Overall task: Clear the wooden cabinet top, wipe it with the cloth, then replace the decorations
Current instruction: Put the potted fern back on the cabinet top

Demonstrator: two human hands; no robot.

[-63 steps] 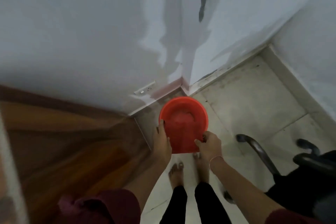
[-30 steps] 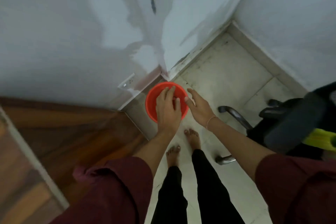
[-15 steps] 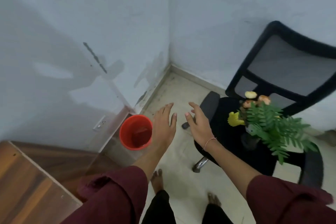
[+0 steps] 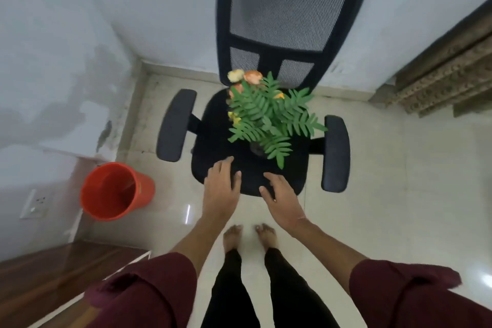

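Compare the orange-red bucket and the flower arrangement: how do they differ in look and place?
The bucket is plain orange-red; the flower arrangement is green fronds with pale and orange blooms. The bucket stands on the floor; the flower arrangement sits on the black chair seat. Neither is held.

The green fern leaves and orange flowers of the artificial plant [image 4: 269, 114] cover its container. I see only a dark patch below them on the black mesh office chair [image 4: 287, 8], whose base is hidden under the seat. The brown wooden cabinet top [image 4: 53, 274] is cut off by the lower left edge. My left grip [image 4: 222, 189] and right grip [image 4: 279, 194] show only their backs, so I cannot tell whether either touches the seat. The brown patterned cloth [image 4: 452, 74] runs out at the right edge.
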